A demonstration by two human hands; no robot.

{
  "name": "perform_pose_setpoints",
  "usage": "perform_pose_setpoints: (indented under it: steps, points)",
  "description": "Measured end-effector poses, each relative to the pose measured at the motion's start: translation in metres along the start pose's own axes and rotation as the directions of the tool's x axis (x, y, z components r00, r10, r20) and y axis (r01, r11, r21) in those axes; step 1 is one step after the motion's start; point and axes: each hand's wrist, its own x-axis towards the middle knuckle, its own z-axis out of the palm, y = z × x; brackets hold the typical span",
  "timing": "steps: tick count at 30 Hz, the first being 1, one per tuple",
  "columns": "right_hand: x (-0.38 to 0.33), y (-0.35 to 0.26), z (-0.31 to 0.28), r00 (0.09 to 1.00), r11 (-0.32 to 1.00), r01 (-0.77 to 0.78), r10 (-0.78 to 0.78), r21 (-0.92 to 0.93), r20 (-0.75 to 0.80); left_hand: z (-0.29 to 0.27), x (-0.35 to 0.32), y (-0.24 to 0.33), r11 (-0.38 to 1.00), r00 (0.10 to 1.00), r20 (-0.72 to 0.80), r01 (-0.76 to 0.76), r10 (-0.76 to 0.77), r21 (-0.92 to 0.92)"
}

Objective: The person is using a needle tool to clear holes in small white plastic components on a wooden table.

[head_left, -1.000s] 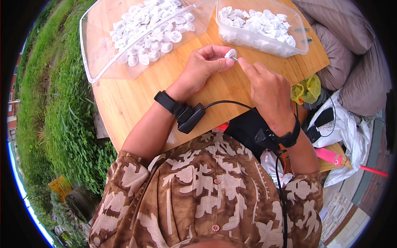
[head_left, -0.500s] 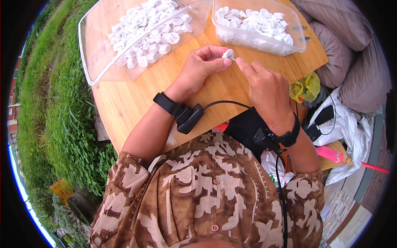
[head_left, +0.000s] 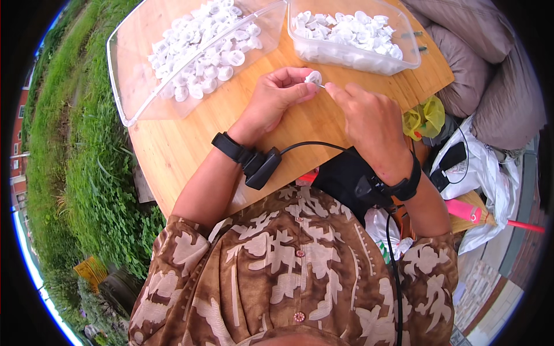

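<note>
Two clear tubs (head_left: 404, 55) on wooden table (head_left: 184, 144) outdoors; left-hand fingers (head_left: 297, 78) pinch white cap (head_left: 313, 76).

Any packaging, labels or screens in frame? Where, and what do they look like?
No screens or signs.
Left tray: clear plastic, upper left of table, holds white caps.
Right tub: clear plastic, top centre, holds white parts.
Yellow bag: crumpled, right table edge.
White bag: plastic, far right, below table.

The thin pin (head_left: 321, 85) at the right hand (head_left: 369, 124) is perhaps metal; too small to tell.
</note>
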Motion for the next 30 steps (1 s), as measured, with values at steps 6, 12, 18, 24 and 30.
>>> perform_pose_setpoints:
  steps: [6, 12, 18, 24, 30]
  points:
    - [-0.003, 0.014, -0.004, 1.0, 0.987, 0.002, 0.0, 0.158, -0.013, -0.002, -0.003, 0.007, 0.997, 0.999, 0.042, 0.037, -0.035, -0.068]
    - [-0.005, 0.031, 0.016, 0.94, 0.576, -0.248, 0.337, 0.779, 0.05, -0.001, -0.003, 0.01, 0.982, 0.988, 0.149, 0.069, -0.043, -0.177]
    - [-0.002, 0.022, 0.036, 0.922, 0.163, -0.249, 0.342, 0.955, 0.182, 0.007, -0.005, 0.01, 0.989, 0.972, 0.233, 0.038, -0.005, -0.14]
    - [0.002, 0.025, 0.036, 0.913, -0.054, -0.242, 0.325, 0.969, 0.246, 0.011, -0.004, 0.011, 0.994, 0.975, 0.222, -0.002, 0.027, -0.11]
    - [0.011, 0.027, 0.024, 0.928, -0.126, -0.246, 0.254, 0.961, 0.271, 0.015, -0.01, 0.02, 0.991, 0.97, 0.24, -0.005, 0.037, -0.13]
